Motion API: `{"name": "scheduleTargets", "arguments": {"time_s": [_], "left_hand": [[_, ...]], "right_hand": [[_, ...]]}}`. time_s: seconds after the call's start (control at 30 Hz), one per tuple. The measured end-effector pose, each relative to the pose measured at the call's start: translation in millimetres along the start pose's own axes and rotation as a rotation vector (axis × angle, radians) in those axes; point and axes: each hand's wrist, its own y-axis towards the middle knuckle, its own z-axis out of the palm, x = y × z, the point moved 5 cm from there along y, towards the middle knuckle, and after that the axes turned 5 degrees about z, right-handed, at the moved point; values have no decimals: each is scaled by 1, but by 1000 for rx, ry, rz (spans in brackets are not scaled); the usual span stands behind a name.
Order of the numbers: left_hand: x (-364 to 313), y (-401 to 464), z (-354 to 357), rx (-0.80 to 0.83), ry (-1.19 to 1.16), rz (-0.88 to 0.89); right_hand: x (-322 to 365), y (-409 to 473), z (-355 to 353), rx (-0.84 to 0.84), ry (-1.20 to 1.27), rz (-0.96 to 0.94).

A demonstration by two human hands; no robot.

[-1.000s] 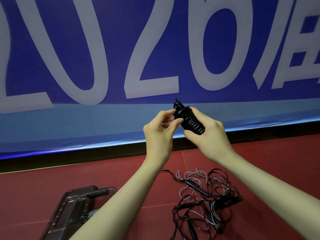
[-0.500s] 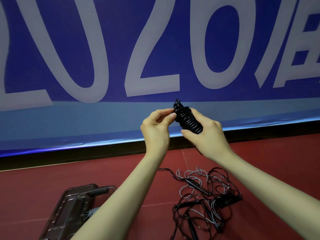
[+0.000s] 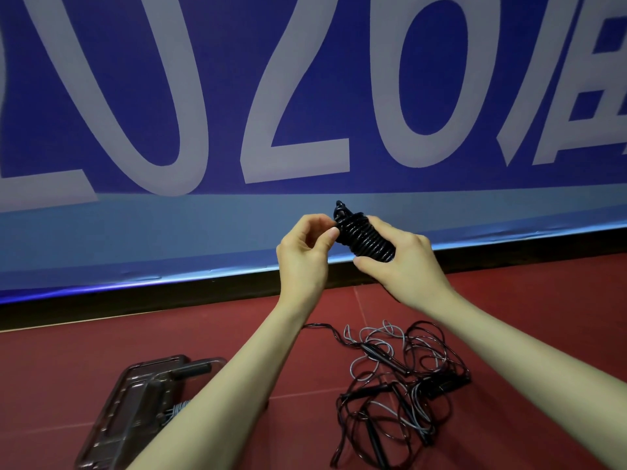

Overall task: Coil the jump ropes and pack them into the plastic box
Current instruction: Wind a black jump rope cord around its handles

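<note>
A black jump rope [image 3: 364, 237], wound tightly round its handles into a short bundle, is held up in front of the blue banner. My right hand [image 3: 403, 262] grips the bundle from the right and below. My left hand [image 3: 305, 252] pinches the rope's end at the top left of the bundle. On the red floor below lies a tangled pile of black and grey jump ropes [image 3: 403, 385] with their handles. A clear brown plastic box [image 3: 135, 401] lies at the lower left, partly hidden by my left forearm; a coiled grey rope and a black handle show inside it.
A blue banner [image 3: 305, 113] with large pale digits stands along the far edge of the red floor [image 3: 51, 368], over a black base strip. Seams cross the floor mats.
My left fingers have shifted from beside the bundle up to its top left end. The bundle and my right hand have barely moved.
</note>
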Motion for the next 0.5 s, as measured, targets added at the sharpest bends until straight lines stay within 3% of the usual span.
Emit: {"name": "scheduleTargets", "arguments": {"time_s": [0.3,0.5], "left_hand": [[-2,-2,-3,80,-163,-22],[-14,-1,-2,203,-66,102]], "right_hand": [[-1,-1,0,115,169,105],[-5,-2,6,322,607,349]]}}
